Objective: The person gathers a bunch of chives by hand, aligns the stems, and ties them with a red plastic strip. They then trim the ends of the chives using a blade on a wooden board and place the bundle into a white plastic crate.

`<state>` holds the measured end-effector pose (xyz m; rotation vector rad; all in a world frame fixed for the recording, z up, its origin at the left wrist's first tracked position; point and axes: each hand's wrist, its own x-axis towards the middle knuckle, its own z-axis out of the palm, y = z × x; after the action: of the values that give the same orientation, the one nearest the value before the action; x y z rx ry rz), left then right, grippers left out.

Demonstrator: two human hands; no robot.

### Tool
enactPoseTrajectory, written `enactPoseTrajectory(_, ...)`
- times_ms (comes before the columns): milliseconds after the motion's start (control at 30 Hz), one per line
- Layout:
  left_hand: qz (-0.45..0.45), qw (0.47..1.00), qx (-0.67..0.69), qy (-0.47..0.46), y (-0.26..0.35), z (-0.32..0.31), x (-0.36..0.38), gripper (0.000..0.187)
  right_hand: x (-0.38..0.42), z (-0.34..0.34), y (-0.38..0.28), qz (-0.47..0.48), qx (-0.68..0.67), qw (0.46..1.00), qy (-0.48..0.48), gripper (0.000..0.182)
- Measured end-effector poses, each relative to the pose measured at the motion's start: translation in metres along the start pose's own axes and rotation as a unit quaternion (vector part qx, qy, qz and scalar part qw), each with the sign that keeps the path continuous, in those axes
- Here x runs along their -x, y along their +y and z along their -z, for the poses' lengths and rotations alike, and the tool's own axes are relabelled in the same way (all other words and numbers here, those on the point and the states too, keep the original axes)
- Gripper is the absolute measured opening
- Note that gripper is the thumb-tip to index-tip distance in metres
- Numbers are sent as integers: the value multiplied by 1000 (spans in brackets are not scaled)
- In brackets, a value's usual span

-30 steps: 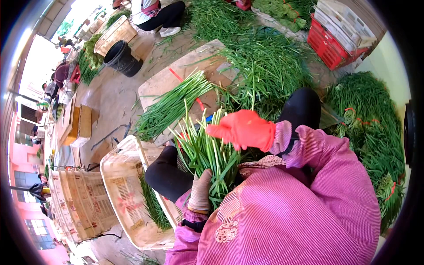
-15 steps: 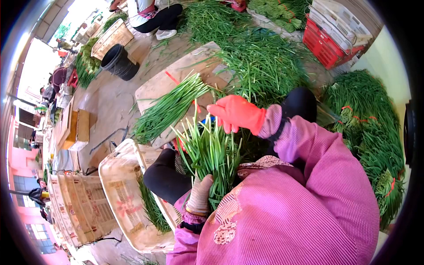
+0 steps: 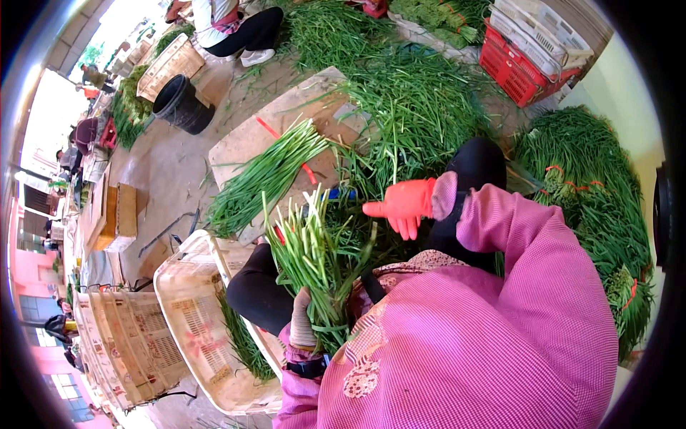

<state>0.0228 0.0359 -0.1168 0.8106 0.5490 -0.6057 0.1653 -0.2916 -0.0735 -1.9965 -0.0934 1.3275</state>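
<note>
A bunch of green onions (image 3: 314,250) is held upright by the left hand (image 3: 303,325). The right hand (image 3: 401,204), in an orange glove, is held open just right of it, holding nothing.

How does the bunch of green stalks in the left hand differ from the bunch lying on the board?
The bunch in the left hand stands upright, cut ends up, gripped low by the left hand; the bunch on the board lies flat and untouched. The held bunch fans loosely; the lying one is straighter and longer. Both are the same green stalks.
</note>
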Motion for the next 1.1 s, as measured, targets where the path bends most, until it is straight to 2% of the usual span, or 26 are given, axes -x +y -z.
enactPoseTrajectory(100,-4,1000,26,10,-1,4,3,53,-37,-30,8,-99,22,991,-89,101)
enactPoseTrajectory(133,-22,1000,17,12,0,4,5,53,-53,-40,14,-103,-13,989,-108,103)
enactPoseTrajectory(200,-17,1000,26,1,1,12,3,53,-80,-56,24,-35,-144,978,-149,100)
enactPoseTrajectory(233,-14,999,39,-23,1,19,0,53,-91,-68,25,-33,-142,978,-152,100)
enactPoseTrajectory(267,-11,997,53,-48,4,15,0,53,-94,-78,15,21,-257,958,-127,89)
enactPoseTrajectory(300,-20,998,56,-25,5,10,3,54,-98,-83,6,73,-368,921,-102,79)
enactPoseTrajectory(333,-24,998,57,-23,5,3,5,54,-99,-83,-1,74,-365,922,-104,79)
enactPoseTrajectory(400,-42,998,43,4,10,-20,15,55,-85,-75,-26,177,-452,870,-87,55)
enactPoseTrajectory(433,-32,998,44,-33,4,24,-2,57,-89,-69,-33,204,-449,864,-99,46)
enactPoseTrajectory(533,-28,997,-5,-76,9,12,-5,62,-74,-53,-65,243,-411,877,-54,42)
enactPoseTrajectory(600,-29,993,26,-110,8,-16,-1,68,-76,-53,-76,242,-409,879,-46,41)
enactPoseTrajectory(667,28,978,115,-173,9,-49,14,79,-84,-52,-76,239,-408,880,-40,41)
enactPoseTrajectory(700,12,968,85,-237,6,-30,2,85,-97,-52,-72,257,-327,909,3,41)
enactPoseTrajectory(733,-8,974,102,-204,2,-34,2,84,-100,-52,-74,273,-243,930,45,41)
enactPoseTrajectory(767,-5,973,94,-213,3,-30,0,84,-98,-53,-67,356,-188,913,65,44)
enactPoseTrajectory(800,-2,971,86,-222,3,-22,-4,83,-98,-50,-63,357,-189,913,66,44)
enactPoseTrajectory(867,-2,972,83,-220,1,-7,-9,82,-71,-36,-70,161,-190,964,95,47)
enactPoseTrajectory(900,-3,973,81,-217,0,-2,-11,81,-55,-32,-72,186,-140,943,238,50)
enactPoseTrajectory(933,-4,973,83,-218,-2,1,-13,81,-52,-27,-65,234,-147,907,318,52)
enactPoseTrajectory(1000,-32,980,88,-174,-2,4,-16,80,-10,-26,-76,253,-232,892,295,55)
enactPoseTrajectory(1100,-26,986,71,-146,0,-6,-9,78,16,-57,-88,246,-159,940,172,66)
